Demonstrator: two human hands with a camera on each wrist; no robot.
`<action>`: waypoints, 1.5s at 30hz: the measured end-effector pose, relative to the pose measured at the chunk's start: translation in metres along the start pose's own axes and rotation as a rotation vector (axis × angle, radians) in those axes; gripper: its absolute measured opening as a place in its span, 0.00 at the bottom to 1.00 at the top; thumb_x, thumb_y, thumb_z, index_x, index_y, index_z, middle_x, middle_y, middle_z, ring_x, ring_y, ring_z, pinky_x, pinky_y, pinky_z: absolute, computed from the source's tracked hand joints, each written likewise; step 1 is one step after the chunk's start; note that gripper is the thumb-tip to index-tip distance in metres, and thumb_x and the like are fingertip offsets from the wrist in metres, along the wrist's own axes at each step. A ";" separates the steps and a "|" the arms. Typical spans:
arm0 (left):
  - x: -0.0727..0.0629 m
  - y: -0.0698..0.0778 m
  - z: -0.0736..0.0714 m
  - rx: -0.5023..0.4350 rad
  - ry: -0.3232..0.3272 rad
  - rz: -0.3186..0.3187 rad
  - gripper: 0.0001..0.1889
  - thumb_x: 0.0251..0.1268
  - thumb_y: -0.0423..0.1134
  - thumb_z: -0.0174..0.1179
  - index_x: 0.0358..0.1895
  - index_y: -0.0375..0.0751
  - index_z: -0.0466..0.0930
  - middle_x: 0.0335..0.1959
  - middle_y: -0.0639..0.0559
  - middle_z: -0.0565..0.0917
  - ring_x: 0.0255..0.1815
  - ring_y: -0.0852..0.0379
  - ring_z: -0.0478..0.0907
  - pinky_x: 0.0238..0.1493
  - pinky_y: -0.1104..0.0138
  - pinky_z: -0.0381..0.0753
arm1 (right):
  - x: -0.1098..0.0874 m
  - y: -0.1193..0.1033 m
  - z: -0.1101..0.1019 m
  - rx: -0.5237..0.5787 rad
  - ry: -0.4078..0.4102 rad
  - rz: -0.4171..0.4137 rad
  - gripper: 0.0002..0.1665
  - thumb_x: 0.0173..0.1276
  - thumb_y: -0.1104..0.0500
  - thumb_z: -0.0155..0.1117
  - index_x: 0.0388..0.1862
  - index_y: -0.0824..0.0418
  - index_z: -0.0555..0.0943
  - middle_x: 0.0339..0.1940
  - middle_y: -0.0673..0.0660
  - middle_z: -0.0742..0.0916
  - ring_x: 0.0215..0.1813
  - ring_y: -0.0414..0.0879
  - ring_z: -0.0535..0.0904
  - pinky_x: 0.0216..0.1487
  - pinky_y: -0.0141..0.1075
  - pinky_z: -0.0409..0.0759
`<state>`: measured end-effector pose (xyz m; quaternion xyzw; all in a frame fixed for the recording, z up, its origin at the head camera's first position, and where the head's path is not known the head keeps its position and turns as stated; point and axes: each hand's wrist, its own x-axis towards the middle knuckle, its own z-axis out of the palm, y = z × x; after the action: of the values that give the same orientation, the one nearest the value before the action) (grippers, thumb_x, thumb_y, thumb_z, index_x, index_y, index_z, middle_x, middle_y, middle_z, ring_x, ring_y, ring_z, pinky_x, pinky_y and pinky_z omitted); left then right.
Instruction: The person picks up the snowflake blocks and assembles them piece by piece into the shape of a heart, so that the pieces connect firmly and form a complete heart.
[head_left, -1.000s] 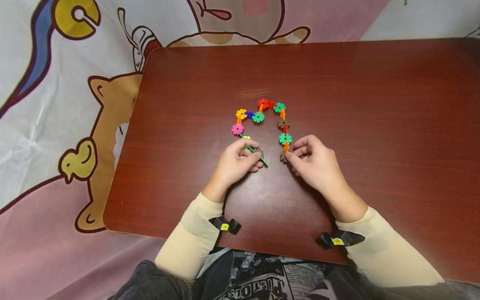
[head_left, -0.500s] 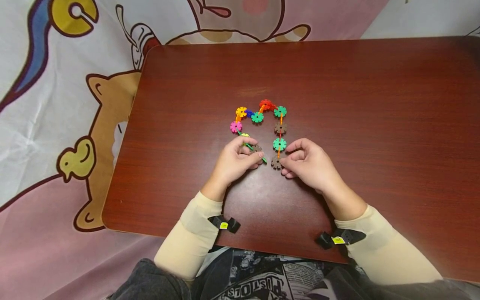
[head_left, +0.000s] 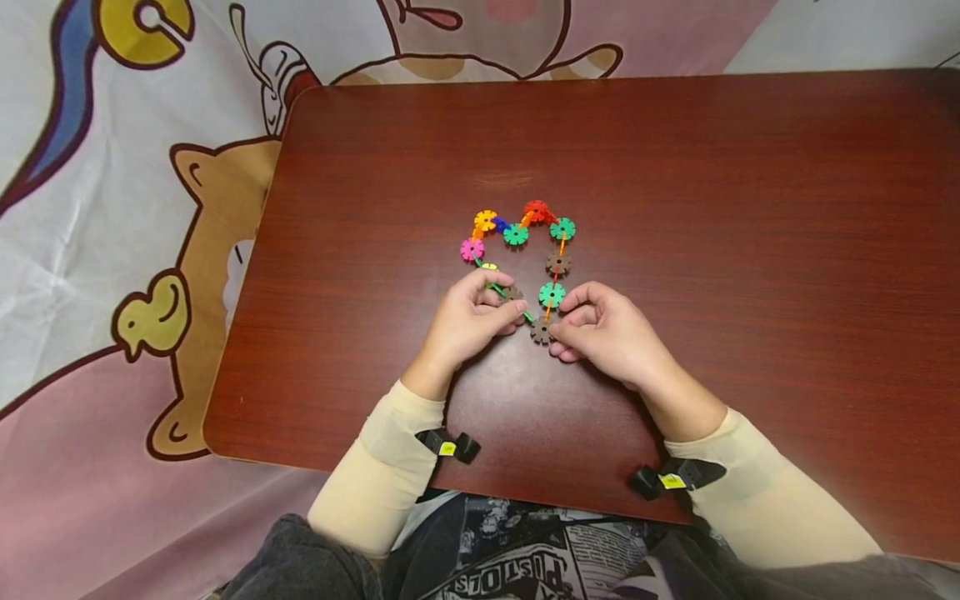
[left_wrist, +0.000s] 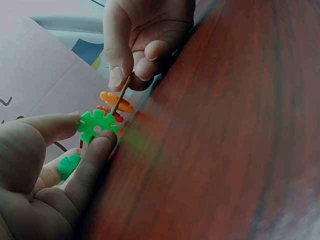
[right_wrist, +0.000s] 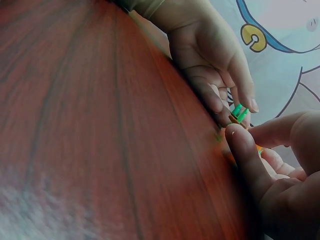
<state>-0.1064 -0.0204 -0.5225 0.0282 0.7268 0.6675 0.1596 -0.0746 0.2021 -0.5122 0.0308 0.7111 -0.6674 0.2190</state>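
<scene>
A chain of notched plastic discs lies in a heart-like loop, with a yellow disc (head_left: 486,221), a pink disc (head_left: 472,249) and a red disc (head_left: 536,211) along its far side. My left hand (head_left: 472,321) pinches the green disc (left_wrist: 98,126) at one end, seen face-on in the left wrist view. Between my right hand's (head_left: 611,337) thumb and forefinger is the brown disc (head_left: 542,332) at the other end. The two end discs meet edge to edge; how deep their slots sit is too small to tell.
Under the chain is a reddish-brown wooden table (head_left: 750,250). A cartoon-printed cloth (head_left: 90,300) hangs beyond its left and far edges. Dark camera straps (head_left: 450,446) sit on both forearms.
My right hand has moved left and slightly nearer, bringing the brown disc to the green disc. The chain's right side has straightened and swung inward. My left hand has barely moved.
</scene>
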 end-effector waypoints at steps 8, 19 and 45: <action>0.000 -0.001 -0.001 0.001 -0.001 0.006 0.18 0.68 0.28 0.72 0.58 0.30 0.80 0.32 0.39 0.89 0.27 0.57 0.88 0.35 0.61 0.90 | 0.003 0.005 0.006 0.085 -0.015 -0.009 0.14 0.72 0.75 0.66 0.48 0.73 0.69 0.33 0.65 0.88 0.35 0.49 0.92 0.40 0.38 0.90; 0.001 -0.001 0.000 -0.015 0.017 0.005 0.18 0.68 0.28 0.72 0.57 0.29 0.80 0.31 0.40 0.88 0.26 0.58 0.88 0.34 0.60 0.90 | 0.003 0.008 0.007 0.156 -0.013 -0.014 0.14 0.73 0.75 0.65 0.38 0.70 0.67 0.32 0.64 0.89 0.38 0.49 0.93 0.41 0.35 0.89; -0.001 -0.001 0.002 0.078 0.053 0.019 0.15 0.66 0.32 0.75 0.53 0.34 0.84 0.28 0.44 0.90 0.24 0.59 0.87 0.32 0.67 0.86 | 0.003 0.011 0.021 0.215 0.073 -0.052 0.15 0.71 0.77 0.66 0.34 0.70 0.68 0.31 0.60 0.86 0.38 0.50 0.93 0.41 0.37 0.89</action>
<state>-0.1045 -0.0194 -0.5231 0.0235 0.7561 0.6404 0.1329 -0.0676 0.1826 -0.5235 0.0601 0.6434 -0.7438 0.1709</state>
